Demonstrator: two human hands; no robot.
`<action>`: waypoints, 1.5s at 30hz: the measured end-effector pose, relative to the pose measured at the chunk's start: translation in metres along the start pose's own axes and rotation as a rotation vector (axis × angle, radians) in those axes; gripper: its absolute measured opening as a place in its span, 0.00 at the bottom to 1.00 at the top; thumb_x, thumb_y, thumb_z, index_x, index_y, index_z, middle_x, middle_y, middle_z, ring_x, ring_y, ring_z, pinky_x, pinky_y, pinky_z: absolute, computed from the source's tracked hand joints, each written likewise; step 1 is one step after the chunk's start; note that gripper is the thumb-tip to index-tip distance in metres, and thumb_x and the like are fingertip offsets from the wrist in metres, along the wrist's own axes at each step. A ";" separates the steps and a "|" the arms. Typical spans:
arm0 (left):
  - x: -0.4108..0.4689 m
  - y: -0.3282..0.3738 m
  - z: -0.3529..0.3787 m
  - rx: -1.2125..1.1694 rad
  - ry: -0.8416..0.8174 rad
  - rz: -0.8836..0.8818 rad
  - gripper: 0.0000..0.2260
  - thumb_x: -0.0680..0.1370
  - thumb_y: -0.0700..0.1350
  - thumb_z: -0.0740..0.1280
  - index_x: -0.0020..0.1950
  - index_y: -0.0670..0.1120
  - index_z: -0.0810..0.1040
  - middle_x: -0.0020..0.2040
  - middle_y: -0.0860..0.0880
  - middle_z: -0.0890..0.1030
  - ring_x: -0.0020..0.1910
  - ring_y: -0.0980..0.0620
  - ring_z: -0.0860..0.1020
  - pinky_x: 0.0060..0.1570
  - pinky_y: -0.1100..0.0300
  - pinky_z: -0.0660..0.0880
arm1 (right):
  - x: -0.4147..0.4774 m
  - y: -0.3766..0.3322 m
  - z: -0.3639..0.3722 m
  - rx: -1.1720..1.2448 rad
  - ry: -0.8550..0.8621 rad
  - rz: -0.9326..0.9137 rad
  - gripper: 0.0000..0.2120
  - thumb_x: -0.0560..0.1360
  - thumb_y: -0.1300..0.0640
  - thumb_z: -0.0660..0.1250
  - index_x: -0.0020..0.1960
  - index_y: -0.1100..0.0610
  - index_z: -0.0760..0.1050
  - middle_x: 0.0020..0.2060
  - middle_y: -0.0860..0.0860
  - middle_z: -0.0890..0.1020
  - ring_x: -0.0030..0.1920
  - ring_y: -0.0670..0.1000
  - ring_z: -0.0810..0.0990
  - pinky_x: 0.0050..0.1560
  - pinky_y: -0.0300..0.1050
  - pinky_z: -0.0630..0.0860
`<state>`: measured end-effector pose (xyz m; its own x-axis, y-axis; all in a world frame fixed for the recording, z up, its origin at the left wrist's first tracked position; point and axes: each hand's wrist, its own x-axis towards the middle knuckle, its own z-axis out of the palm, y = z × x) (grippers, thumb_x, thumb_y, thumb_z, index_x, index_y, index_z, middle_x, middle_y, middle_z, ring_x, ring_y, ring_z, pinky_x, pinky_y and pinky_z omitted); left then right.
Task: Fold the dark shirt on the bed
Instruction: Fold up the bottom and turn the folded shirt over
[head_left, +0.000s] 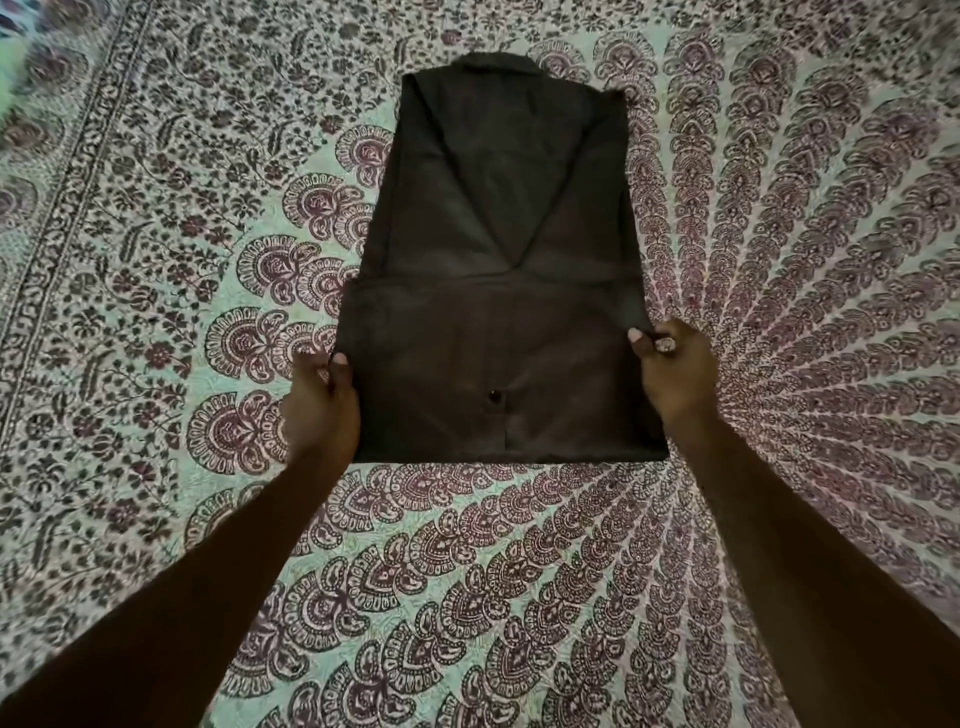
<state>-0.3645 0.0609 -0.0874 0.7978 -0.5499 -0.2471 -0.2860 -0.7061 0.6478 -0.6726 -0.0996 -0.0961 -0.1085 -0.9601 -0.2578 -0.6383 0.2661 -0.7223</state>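
A: While the dark shirt (498, 249) lies mid-frame on the patterned bedspread (156, 249), how is it held?
B: Pinched: the left hand (322, 400) on its left edge, the right hand (675, 366) on its right.

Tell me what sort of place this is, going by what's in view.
Most likely a bedroom at home. A printed floral bedspread fills the whole view, a dark shirt lies on it partly folded, and the left hand and right hand pinch its side edges. No walls show.
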 end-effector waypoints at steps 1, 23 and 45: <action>0.000 0.004 -0.001 0.022 -0.003 0.006 0.14 0.86 0.51 0.58 0.62 0.41 0.72 0.54 0.35 0.81 0.55 0.34 0.79 0.50 0.47 0.72 | 0.001 0.001 -0.001 0.037 0.012 0.039 0.10 0.80 0.54 0.71 0.52 0.62 0.79 0.43 0.53 0.80 0.49 0.56 0.81 0.47 0.40 0.67; 0.026 -0.009 0.027 0.704 -0.247 0.843 0.36 0.79 0.71 0.54 0.84 0.60 0.52 0.86 0.52 0.47 0.84 0.43 0.50 0.79 0.40 0.57 | -0.068 -0.013 0.058 -0.842 -0.312 -0.665 0.37 0.74 0.21 0.49 0.80 0.31 0.49 0.84 0.47 0.43 0.84 0.56 0.44 0.75 0.72 0.54; 0.013 -0.062 -0.036 0.503 -0.406 1.076 0.29 0.65 0.56 0.66 0.64 0.46 0.72 0.62 0.40 0.73 0.60 0.36 0.72 0.57 0.40 0.73 | -0.108 0.051 -0.013 -0.789 -0.306 -0.736 0.37 0.76 0.41 0.59 0.82 0.52 0.59 0.83 0.51 0.55 0.82 0.51 0.58 0.76 0.65 0.54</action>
<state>-0.3170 0.1135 -0.1055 -0.1604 -0.9867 -0.0266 -0.9315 0.1424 0.3347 -0.7031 0.0171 -0.0969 0.6167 -0.7706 -0.1606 -0.7858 -0.5907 -0.1830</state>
